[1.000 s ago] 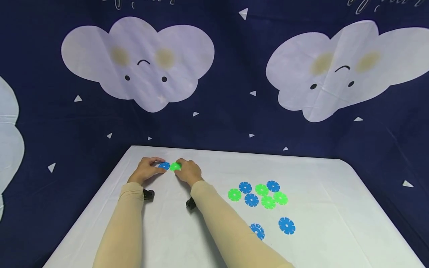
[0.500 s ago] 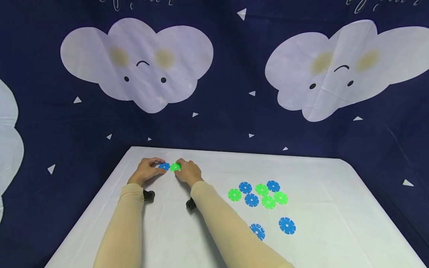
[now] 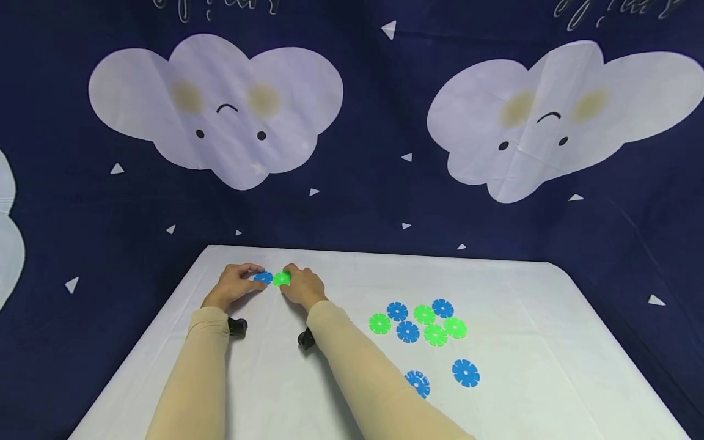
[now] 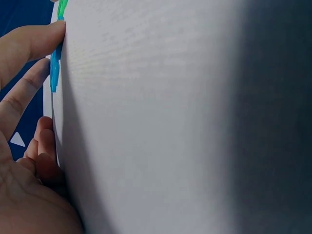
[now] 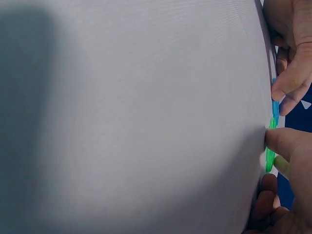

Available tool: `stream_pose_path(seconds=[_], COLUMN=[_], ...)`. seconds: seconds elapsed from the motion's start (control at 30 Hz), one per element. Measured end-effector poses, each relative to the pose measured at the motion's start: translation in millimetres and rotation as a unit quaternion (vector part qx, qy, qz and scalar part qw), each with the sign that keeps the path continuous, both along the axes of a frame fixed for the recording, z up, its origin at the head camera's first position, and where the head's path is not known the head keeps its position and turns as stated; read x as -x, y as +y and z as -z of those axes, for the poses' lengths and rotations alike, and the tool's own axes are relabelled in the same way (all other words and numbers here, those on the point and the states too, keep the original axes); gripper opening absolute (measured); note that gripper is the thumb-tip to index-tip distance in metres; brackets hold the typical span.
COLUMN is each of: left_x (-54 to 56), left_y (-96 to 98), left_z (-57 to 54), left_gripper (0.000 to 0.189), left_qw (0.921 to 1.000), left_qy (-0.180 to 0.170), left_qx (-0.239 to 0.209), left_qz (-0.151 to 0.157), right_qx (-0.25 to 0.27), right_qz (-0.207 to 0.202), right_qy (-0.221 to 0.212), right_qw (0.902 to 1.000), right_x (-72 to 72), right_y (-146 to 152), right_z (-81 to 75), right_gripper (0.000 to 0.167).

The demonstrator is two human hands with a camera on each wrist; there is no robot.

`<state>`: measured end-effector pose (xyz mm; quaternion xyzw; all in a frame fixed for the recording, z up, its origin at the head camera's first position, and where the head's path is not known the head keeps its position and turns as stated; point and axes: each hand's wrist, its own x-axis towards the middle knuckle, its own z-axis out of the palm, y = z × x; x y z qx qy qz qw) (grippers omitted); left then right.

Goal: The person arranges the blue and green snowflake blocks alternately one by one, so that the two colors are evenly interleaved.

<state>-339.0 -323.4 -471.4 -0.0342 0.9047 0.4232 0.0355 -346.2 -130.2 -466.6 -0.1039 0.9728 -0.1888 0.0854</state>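
At the far left of the white table, my left hand (image 3: 233, 286) pinches a blue notched disc (image 3: 265, 277) by its edges, between thumb and fingers. My right hand (image 3: 306, 287) holds a green notched disc (image 3: 282, 278) the same way, just to its right. Both discs lie nearly flat and their near edges meet; whether the notches interlock cannot be made out. In the left wrist view the blue disc (image 4: 54, 75) appears edge-on beneath the thumb. Edge-on too is the green disc (image 5: 270, 158) in the right wrist view, between the right thumb and a finger.
Loose blue and green discs, such as a green one (image 3: 380, 324) and a blue one (image 3: 407, 332), lie right of the right forearm. Nearer are a blue disc (image 3: 465, 373) and blue pieces (image 3: 418, 384) partly behind the sleeve. A dark cloud-print cloth (image 3: 363, 214) hangs behind the table (image 3: 522, 397).
The head view has shifted a little, so everything appears slightly further left and lower. Both hands keep their hold on the two discs, with no clear movement on the table.
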Motion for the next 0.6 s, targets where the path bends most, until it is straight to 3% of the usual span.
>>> stream_pose_path(seconds=[0.6], left_x=[0.4], left_y=[-1.1], left_z=[2.1], left_gripper=[0.054], left_qw=[0.9998], left_qy=[0.013], left_qx=[0.009], left_qz=[0.008], right_qx=[0.021], right_qz=[-0.004], right_qy=[-0.001], right_qw=[0.9998], right_x=[-9.3], right_y=[5.1], right_z=[-6.7], right_gripper=[0.058])
